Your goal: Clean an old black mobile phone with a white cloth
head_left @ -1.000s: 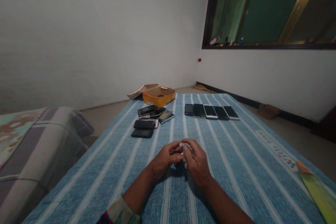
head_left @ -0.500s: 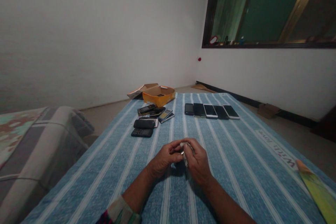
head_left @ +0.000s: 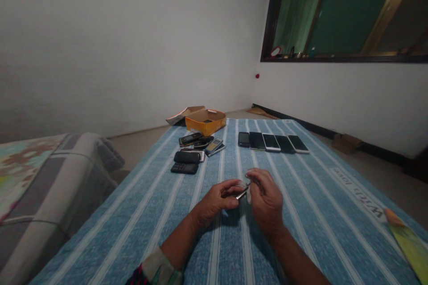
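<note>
My left hand (head_left: 218,201) is closed on a thin, flat phone (head_left: 242,194) with a silvery edge, held tilted just above the striped cloth. Fingers hide most of the phone. Close beside it, my right hand (head_left: 266,202) is curled round a crumpled whitish wipe (head_left: 248,195), which shows only in part near the phone's edge. Beyond my hands, to the left, a black keypad phone (head_left: 184,168) lies below a dark phone (head_left: 187,157).
A blue striped cloth (head_left: 160,227) covers the table. Further back are a loose pile of old phones (head_left: 202,142) and an open orange box (head_left: 204,124). Several flat phones (head_left: 271,142) lie in a row to the right. A yellow-green item (head_left: 406,245) rests at the right edge.
My right hand has moved right and slightly away from the left, exposing the phone's silvery edge. My left hand has shifted a little to the right, and the view has turned slightly left.
</note>
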The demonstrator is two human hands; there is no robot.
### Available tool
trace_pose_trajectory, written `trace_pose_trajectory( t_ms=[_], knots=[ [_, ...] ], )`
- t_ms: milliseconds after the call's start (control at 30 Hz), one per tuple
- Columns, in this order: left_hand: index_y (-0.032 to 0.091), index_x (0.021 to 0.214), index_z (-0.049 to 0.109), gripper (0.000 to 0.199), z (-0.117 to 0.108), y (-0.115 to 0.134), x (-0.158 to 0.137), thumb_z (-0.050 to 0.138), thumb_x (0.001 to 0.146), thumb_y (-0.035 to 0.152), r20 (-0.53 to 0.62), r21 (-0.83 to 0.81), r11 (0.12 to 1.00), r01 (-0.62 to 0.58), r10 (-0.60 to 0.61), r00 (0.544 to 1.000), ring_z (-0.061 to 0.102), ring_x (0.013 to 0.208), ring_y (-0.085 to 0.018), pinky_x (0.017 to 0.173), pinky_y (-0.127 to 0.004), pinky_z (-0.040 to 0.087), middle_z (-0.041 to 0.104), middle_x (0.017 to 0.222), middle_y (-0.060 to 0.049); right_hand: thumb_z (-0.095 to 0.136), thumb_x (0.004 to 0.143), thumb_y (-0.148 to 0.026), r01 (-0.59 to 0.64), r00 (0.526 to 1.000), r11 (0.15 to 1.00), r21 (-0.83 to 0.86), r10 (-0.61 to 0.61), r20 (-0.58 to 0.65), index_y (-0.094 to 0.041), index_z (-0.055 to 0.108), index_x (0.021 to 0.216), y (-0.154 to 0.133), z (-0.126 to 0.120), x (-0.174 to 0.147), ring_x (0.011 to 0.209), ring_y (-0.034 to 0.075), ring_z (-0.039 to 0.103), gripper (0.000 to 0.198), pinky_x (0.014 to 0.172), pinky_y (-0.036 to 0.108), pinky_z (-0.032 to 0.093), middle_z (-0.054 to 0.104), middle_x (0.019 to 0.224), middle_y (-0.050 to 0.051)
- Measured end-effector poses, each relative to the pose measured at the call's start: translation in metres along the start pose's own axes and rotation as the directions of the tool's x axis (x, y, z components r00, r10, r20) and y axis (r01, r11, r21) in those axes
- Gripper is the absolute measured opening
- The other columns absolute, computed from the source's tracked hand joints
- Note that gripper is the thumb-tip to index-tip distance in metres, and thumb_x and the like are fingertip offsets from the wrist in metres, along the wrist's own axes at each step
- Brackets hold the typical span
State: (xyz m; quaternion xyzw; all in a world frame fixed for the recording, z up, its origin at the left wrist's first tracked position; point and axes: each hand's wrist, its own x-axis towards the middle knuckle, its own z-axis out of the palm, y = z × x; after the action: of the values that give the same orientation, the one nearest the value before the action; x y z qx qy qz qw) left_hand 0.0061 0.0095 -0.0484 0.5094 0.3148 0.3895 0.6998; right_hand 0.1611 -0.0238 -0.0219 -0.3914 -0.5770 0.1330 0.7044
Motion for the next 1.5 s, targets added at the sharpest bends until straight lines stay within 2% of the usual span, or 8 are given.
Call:
trace_pose_trajectory(
  t_ms=[267, 433, 567, 867, 1000, 1167, 1267, 1500],
  knots=[
    [0.014, 0.097, 0.072, 0.052, 0.009, 0.006, 0.002, 0.088, 0.05, 0.028, 0.057, 0.065, 0.995, -0.073, 0.069, 0.996, 0.062, 0.083, -0.022, 0.083, -0.034, 0.046, 0.069, 0.086, -0.005, 0.045, 0.086, -0.009, -0.075, 0.987, 0.979, 0.192, 0.045, 0.156, -0.023, 0.065, 0.094, -0.024, 0.011, -0.007, 0.099, 0.018, 0.064, 0.025, 0.084, 0.033, 0.053, 0.066, 0.102, 0.006],
    [0.016, 0.092, 0.073, 0.049, 0.008, 0.007, 0.002, 0.088, 0.048, 0.028, 0.09, 0.074, 0.99, -0.118, 0.111, 0.99, 0.06, 0.089, -0.025, 0.091, -0.037, 0.042, 0.068, 0.085, -0.003, 0.039, 0.087, -0.007, 0.214, 0.936, 0.973, -0.088, -0.178, 0.304, -0.023, 0.064, 0.099, -0.008, 0.013, -0.009, 0.085, 0.019, 0.063, 0.033, 0.095, 0.043, 0.044, 0.067, 0.088, 0.004],
    [0.017, 0.094, 0.073, 0.045, 0.009, 0.009, 0.001, 0.086, 0.054, 0.031, 0.088, 0.089, 0.989, -0.12, 0.112, 0.99, 0.06, 0.087, -0.024, 0.087, -0.037, 0.043, 0.068, 0.085, -0.003, 0.039, 0.094, -0.014, 0.314, 0.924, 0.91, -0.271, -0.227, 0.308, -0.019, 0.062, 0.105, 0.001, 0.011, -0.006, 0.08, 0.021, 0.06, 0.026, 0.081, 0.038, 0.046, 0.065, 0.083, 0.007],
    [0.015, 0.096, 0.074, 0.045, 0.012, 0.01, -0.001, 0.082, 0.056, 0.032, 0.037, 0.138, 0.982, -0.13, 0.126, 0.991, 0.055, 0.073, -0.018, 0.068, -0.029, 0.042, 0.067, 0.08, -0.003, 0.035, 0.099, -0.022, 0.529, 0.821, 0.75, -0.397, -0.334, 0.463, -0.021, 0.057, 0.074, 0.01, 0.002, 0.001, 0.065, 0.019, 0.046, 0.033, 0.065, 0.034, 0.033, 0.052, 0.064, 0.003],
    [0.014, 0.108, 0.071, 0.047, 0.009, 0.007, -0.001, 0.076, 0.063, 0.029, 0.013, 0.179, 0.979, -0.098, 0.097, 0.995, 0.054, 0.068, -0.016, 0.063, -0.027, 0.04, 0.066, 0.078, -0.003, 0.032, 0.098, -0.023, 0.465, 0.787, 0.849, -0.252, -0.265, 0.558, -0.019, 0.06, 0.086, 0.006, -0.007, 0.004, 0.072, 0.019, 0.05, 0.03, 0.069, 0.034, 0.036, 0.057, 0.075, 0.005],
    [0.014, 0.098, 0.073, 0.034, 0.006, 0.007, 0.001, 0.075, 0.068, 0.031, 0.04, 0.201, 0.968, -0.149, 0.144, 0.989, 0.054, 0.075, -0.017, 0.068, -0.028, 0.042, 0.066, 0.083, -0.003, 0.04, 0.097, -0.029, 0.332, 0.718, 0.934, -0.131, -0.16, 0.678, -0.019, 0.06, 0.105, -0.003, -0.016, 0.013, 0.086, 0.02, 0.054, 0.024, 0.079, 0.035, 0.041, 0.061, 0.089, 0.005],
    [0.015, 0.105, 0.072, 0.043, 0.005, 0.006, 0.001, 0.076, 0.069, 0.037, 0.056, 0.158, 0.978, -0.134, 0.126, 0.99, 0.056, 0.077, -0.018, 0.07, -0.029, 0.043, 0.066, 0.085, -0.004, 0.044, 0.097, -0.028, 0.243, 0.693, 0.967, -0.073, -0.121, 0.711, -0.022, 0.058, 0.114, -0.004, -0.02, 0.016, 0.093, 0.02, 0.056, 0.023, 0.084, 0.035, 0.044, 0.062, 0.099, 0.006],
    [0.014, 0.113, 0.069, 0.059, 0.006, 0.005, 0.0, 0.08, 0.066, 0.048, 0.084, 0.037, 0.994, -0.101, 0.097, 0.992, 0.06, 0.085, -0.022, 0.08, -0.033, 0.045, 0.069, 0.094, -0.008, 0.047, 0.097, -0.025, 0.109, 0.672, 0.994, 0.005, -0.077, 0.736, -0.024, 0.063, 0.104, -0.002, -0.021, 0.019, 0.094, 0.018, 0.059, 0.018, 0.084, 0.033, 0.047, 0.064, 0.099, 0.004]
  ],
)
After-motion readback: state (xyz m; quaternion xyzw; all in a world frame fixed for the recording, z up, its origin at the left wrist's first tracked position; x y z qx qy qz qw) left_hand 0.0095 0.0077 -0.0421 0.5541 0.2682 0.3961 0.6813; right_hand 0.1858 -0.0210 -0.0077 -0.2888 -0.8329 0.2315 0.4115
